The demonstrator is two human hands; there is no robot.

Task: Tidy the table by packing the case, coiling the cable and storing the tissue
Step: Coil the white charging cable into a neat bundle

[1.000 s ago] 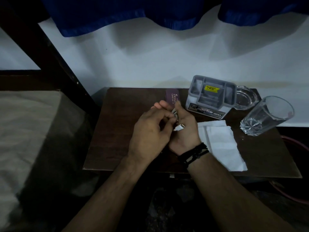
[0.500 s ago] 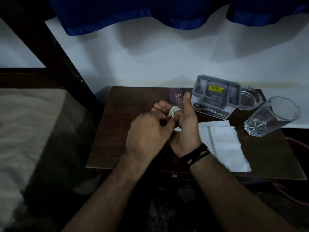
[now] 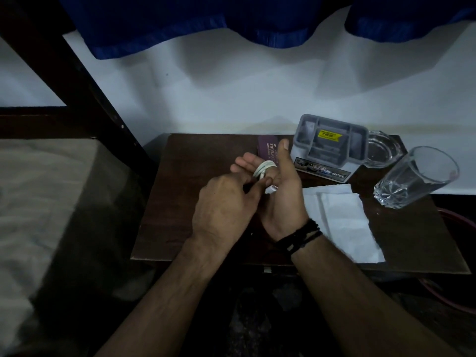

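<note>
Cable (image 3: 263, 168) coiled around right hand (image 3: 282, 197) fingers, left hand (image 3: 224, 210) pinching it

The white cable (image 3: 263, 169) is sitting wound in several loops around the fingers of the right hand (image 3: 280, 197), with its white plug end sticking out just below the loops, near the left hand (image 3: 224, 204). The purple case (image 3: 268, 149) is lying flat and closed on the surface (image 3: 195, 191) just behind the hands, pale lettering showing on its top, partly hidden by the right thumb. The white tissue (image 3: 340, 220) is lying flat and folded on the surface to the right of the right wrist, one corner reaching the front edge.
</note>
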